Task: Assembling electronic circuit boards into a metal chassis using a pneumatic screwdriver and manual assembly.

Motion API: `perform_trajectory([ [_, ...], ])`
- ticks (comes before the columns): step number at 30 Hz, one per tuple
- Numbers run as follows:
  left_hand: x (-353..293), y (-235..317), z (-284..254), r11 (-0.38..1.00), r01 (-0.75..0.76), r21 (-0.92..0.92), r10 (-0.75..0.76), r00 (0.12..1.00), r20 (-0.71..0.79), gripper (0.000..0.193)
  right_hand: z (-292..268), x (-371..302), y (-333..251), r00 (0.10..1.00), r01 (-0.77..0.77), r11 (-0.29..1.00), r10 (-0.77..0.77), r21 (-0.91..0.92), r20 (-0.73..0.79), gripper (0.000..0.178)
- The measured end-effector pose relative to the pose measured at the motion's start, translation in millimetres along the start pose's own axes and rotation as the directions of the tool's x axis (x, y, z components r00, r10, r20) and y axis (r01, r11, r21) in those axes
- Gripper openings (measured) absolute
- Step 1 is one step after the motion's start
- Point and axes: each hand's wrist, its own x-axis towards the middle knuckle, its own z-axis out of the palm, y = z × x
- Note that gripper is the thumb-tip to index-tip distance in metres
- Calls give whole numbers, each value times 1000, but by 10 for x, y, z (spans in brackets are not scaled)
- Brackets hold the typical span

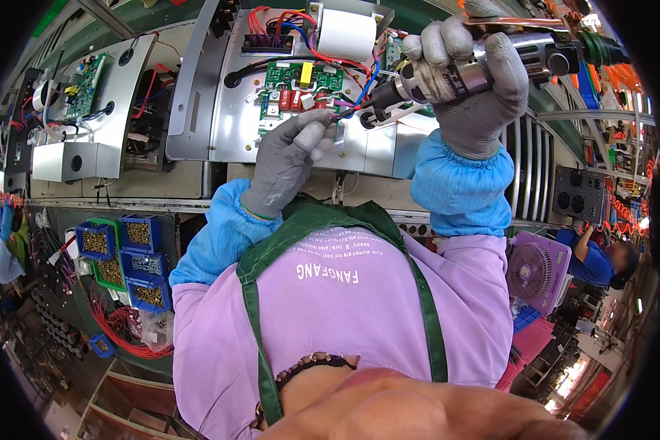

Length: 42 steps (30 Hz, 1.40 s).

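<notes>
My right hand, in a grey glove, wraps round a pneumatic screwdriver held almost level, its dark nose pointing left and slightly down. The bit ends beside the fingertips of my left hand, also gloved. Thumb and fingers there are pinched together; whatever they hold is too small or hidden to name. Both hands are over the near side of an open metal chassis. Inside it, just beyond my left fingers, lies a green circuit board with red and yellow components. Red, blue and black wires run round the board.
A white cylinder stands at the chassis's far side. Another open unit lies to the left. Blue bins of small metal fasteners sit lower left, near red wires. At the right are a purple fan and a distant person.
</notes>
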Motion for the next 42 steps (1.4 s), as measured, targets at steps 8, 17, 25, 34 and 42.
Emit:
perform_trajectory([
  [8, -143, 7, -35, 937, 319, 141, -327, 944, 37, 43, -163, 16, -10, 999, 7, 987, 0, -160, 41, 27],
  [17, 253, -182, 286, 924, 380, 40, -374, 921, -111, 38, -29, 21, -21, 984, 131, 987, -119, -94, 131, 41],
  [25, 248, -173, 382, 902, 367, 226, -325, 924, -204, 46, 149, -68, 34, 994, 108, 951, -110, -291, 8, 40],
  [34, 275, -227, 359, 921, 362, 147, -326, 919, -221, 40, 108, -64, 165, 985, 78, 958, -32, -275, 169, 39],
  [42, 270, -279, 275, 914, 405, 11, -405, 914, -35, 31, -2, -45, 387, 965, 94, 934, 1, -344, 263, 39],
])
